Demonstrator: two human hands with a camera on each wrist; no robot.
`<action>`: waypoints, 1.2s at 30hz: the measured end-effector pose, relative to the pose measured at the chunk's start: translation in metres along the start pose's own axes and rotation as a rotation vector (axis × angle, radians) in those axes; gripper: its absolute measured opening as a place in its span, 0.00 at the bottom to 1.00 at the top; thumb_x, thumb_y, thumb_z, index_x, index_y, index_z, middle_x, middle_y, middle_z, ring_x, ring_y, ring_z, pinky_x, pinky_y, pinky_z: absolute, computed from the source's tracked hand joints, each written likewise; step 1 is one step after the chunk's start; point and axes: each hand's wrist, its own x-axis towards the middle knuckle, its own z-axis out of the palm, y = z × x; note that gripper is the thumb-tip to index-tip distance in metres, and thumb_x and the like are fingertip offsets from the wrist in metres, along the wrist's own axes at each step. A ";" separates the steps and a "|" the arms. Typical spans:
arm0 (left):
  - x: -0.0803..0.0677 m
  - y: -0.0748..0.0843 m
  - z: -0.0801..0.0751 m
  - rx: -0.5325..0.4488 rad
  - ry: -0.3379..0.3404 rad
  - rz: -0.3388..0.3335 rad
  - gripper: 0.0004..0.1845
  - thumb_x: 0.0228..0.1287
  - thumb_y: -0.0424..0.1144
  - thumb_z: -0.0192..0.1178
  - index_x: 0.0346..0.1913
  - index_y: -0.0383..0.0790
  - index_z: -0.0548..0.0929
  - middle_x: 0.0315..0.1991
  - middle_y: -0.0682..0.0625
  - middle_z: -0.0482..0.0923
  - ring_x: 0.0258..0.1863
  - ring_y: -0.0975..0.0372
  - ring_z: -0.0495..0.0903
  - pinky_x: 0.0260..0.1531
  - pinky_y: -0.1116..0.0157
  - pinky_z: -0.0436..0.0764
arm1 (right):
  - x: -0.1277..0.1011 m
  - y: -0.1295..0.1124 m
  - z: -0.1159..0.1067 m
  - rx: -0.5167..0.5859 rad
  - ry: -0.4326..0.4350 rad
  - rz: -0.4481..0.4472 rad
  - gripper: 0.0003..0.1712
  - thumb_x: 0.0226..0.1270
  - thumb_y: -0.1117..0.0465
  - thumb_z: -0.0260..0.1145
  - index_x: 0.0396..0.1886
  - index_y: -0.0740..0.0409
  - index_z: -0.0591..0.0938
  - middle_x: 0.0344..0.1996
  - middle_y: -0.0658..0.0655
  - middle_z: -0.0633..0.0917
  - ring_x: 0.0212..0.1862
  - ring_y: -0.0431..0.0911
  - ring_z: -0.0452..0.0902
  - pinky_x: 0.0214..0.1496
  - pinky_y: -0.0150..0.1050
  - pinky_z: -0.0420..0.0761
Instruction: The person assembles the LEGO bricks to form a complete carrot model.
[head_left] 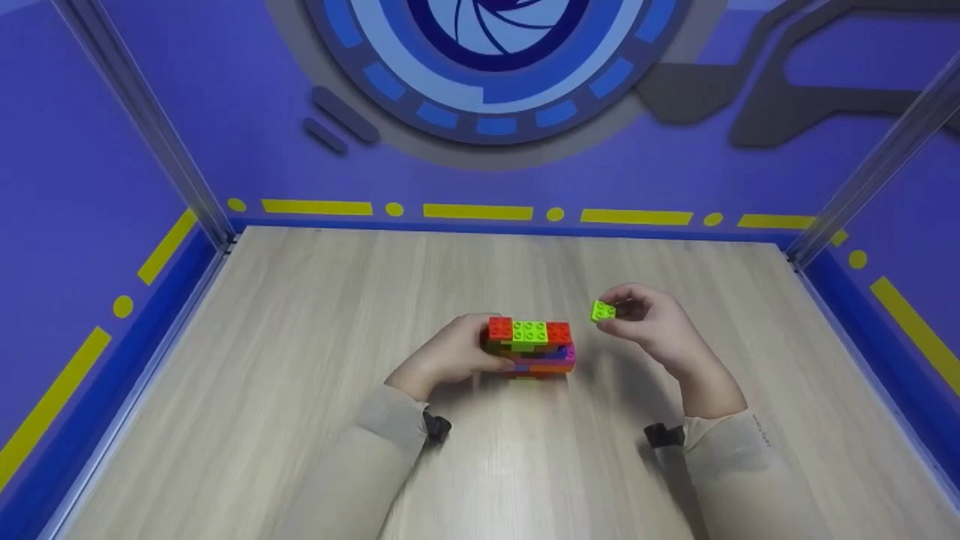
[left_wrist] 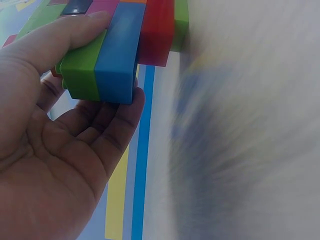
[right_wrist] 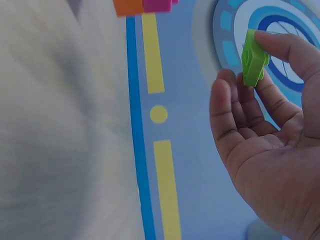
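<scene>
Lime-green small brick [head_left: 602, 310] is pinched in right hand [head_left: 651, 324], raised off the table [head_left: 300, 360] just right of the block stack [head_left: 529, 346]; left hand [head_left: 450, 356] grips stack's left end, steadying it near table's centre, w/ studs up; nothing lies btwn the two; purple walls [head_left: 187, 112] all round.

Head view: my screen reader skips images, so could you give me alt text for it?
A person's left hand grips a stack of coloured bricks on a wooden table, while the right hand pinches a small green brick just right of the stack. Purple walls surround the table.
</scene>
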 end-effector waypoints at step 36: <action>-0.001 0.000 0.001 -0.019 -0.005 0.003 0.31 0.67 0.35 0.81 0.72 0.48 0.87 0.68 0.50 0.90 0.70 0.54 0.86 0.80 0.49 0.79 | -0.003 -0.005 0.037 0.180 -0.133 0.035 0.20 0.70 0.70 0.78 0.61 0.64 0.91 0.62 0.57 0.88 0.59 0.50 0.87 0.60 0.32 0.89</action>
